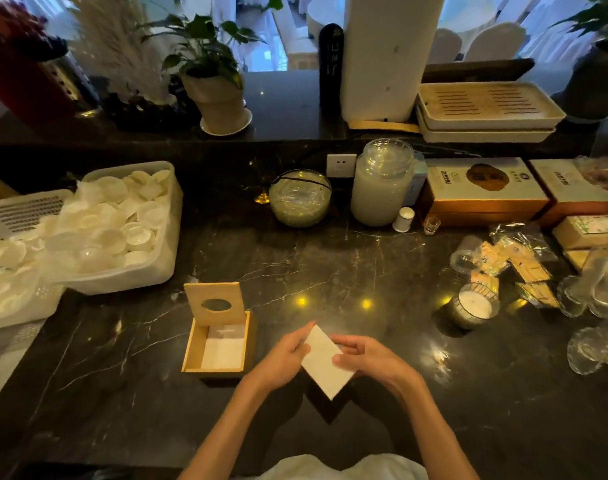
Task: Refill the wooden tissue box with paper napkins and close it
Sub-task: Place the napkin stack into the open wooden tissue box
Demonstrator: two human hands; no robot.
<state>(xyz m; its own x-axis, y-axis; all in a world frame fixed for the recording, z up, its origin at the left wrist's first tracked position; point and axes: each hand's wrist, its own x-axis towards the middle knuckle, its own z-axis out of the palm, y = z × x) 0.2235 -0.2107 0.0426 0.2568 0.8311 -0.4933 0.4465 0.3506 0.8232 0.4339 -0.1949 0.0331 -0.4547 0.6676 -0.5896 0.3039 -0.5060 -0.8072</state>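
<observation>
The wooden tissue box (pixel 191 348) stands open on the dark marble counter, left of my hands. Its hinged lid (pixel 215 303), with an oval slot, stands upright at the far side. White napkins (pixel 223 351) lie inside it. Just to its right, above the counter, both hands hold a stack of white paper napkins (pixel 325 367), turned like a diamond. My left hand (pixel 285 358) grips its left edge. My right hand (pixel 368 358) grips its right side, thumb on top.
A white basket of small white dishes (pixel 122 220) sits at the left. A glass bowl (pixel 299 197) and lidded jar (pixel 380 183) stand behind. A candle glass (pixel 474 306), packets and glassware (pixel 586 296) crowd the right. A raised ledge runs along the back.
</observation>
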